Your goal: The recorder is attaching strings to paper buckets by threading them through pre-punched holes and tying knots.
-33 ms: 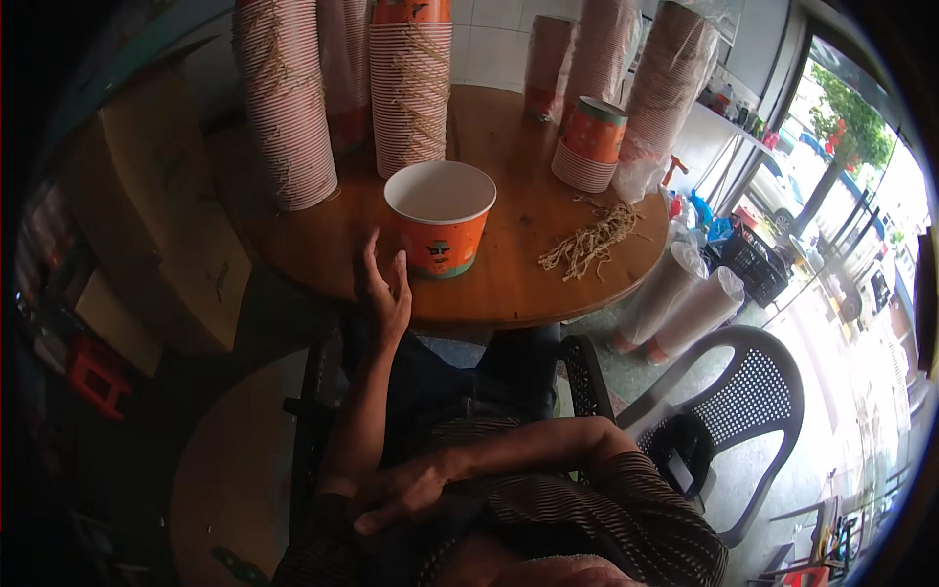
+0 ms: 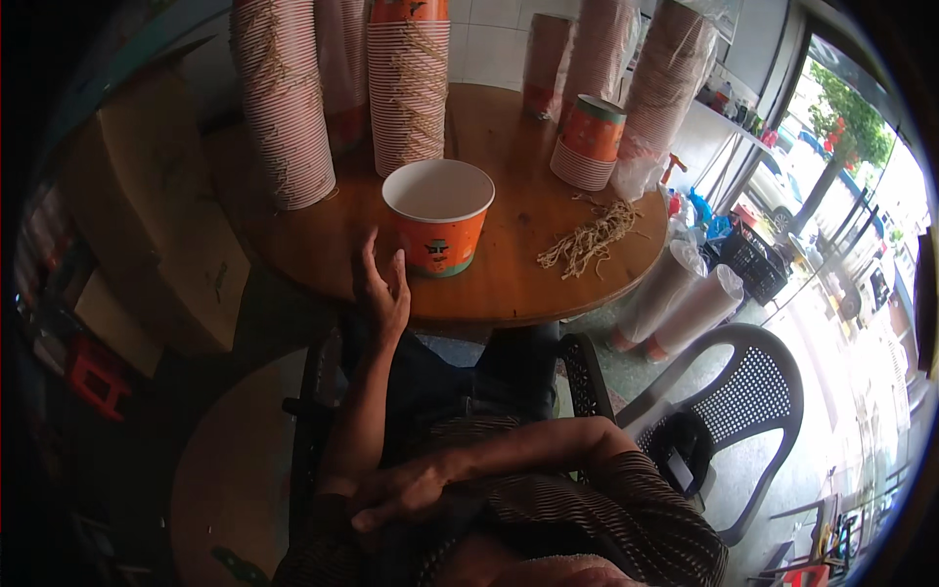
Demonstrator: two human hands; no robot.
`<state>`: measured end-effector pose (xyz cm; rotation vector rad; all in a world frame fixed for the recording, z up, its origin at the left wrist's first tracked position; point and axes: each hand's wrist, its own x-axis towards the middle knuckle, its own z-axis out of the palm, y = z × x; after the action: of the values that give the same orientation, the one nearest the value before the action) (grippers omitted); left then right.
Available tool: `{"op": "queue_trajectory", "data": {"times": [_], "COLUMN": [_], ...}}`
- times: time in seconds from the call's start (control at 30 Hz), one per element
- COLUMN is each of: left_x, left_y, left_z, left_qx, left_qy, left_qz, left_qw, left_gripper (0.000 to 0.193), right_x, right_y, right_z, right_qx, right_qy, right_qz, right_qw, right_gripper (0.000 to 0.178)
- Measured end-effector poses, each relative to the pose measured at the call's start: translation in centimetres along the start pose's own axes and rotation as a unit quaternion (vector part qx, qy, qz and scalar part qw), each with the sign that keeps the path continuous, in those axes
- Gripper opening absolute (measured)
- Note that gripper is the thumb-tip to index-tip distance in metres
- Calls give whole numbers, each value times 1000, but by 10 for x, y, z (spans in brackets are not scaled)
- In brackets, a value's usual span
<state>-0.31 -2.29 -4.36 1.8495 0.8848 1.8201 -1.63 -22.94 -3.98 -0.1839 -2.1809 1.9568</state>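
My left hand (image 2: pixel 382 286) is raised at the table's near edge, fingers apart and holding nothing. Just right of its fingertips stands an upright paper bucket (image 2: pixel 439 235), orange with a green base band and a white inside; no contents show in it. My right arm is folded across my body. The right hand (image 2: pixel 403 492) rests on my left arm near the elbow, its fingers laid over the arm and partly in shadow. A loose bundle of tan strings or rubber bands (image 2: pixel 595 238) lies on the table to the right of the bucket.
On the round wooden table (image 2: pixel 509 305) stand tall stacks of nested paper buckets (image 2: pixel 409 108), some bagged. A short orange stack (image 2: pixel 589 142) sits at the right. A grey plastic chair (image 2: pixel 748 391), wrapped stacks (image 2: pixel 694 311) and a black crate (image 2: pixel 753 264) are on the floor; cardboard boxes (image 2: pixel 161 215) stand left.
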Motion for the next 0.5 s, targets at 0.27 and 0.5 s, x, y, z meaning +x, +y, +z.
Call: {"op": "queue_trajectory", "data": {"times": [0.27,0.5], "left_x": [-1,-4], "left_y": [-4,0], "left_z": [-1,1], "left_qx": [11,-32], "left_qy": [-8,-6], "left_qz": [-9,-36], "left_qw": [1000,999], "left_gripper": [49,49], "right_x": [-10,-16], "right_y": [21,-11], "right_z": [5,0], "right_qx": [-8,10], "right_qy": [41,-18], "right_qz": [-52,23], "right_qw": [998,1000], "right_gripper": [51,58]}}
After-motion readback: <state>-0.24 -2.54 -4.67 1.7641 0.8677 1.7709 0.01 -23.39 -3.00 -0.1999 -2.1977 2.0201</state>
